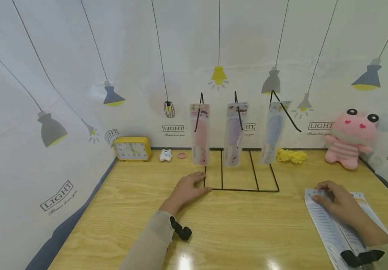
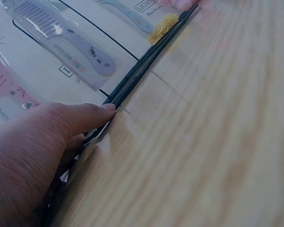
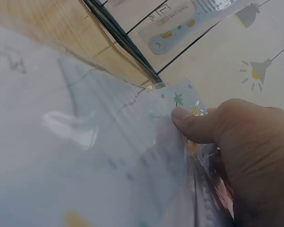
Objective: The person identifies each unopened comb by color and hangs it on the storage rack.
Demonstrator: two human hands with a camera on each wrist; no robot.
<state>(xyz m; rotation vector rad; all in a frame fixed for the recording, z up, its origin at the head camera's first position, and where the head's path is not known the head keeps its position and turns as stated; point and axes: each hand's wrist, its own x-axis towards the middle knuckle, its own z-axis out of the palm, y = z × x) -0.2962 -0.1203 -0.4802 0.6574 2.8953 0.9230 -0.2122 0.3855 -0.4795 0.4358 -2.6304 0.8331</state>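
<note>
A black wire display rack (image 1: 241, 190) stands on the table, with a pink packaged comb (image 1: 200, 137), a purple one (image 1: 234, 138) and a blue one (image 1: 273, 131) hanging from its hooks. My left hand (image 1: 185, 191) holds the rack's front left corner; in the left wrist view, the thumb (image 2: 87, 117) lies along the wire. At the right, my right hand (image 1: 340, 204) pinches the printed top of a blue packaged comb (image 1: 322, 221), one edge of which is raised. Another similar package (image 1: 360, 198) lies partly under that hand.
Along the back are a yellow alarm clock (image 1: 132, 149), a white star-shaped figure (image 1: 165, 155), a pink ring (image 1: 182, 155) and a bundle of yellow cord (image 1: 291, 156). A pink plush toy (image 1: 347, 142) sits at the back right. A lamp-printed sheet (image 1: 129, 123) surrounds the wooden table (image 1: 241, 228).
</note>
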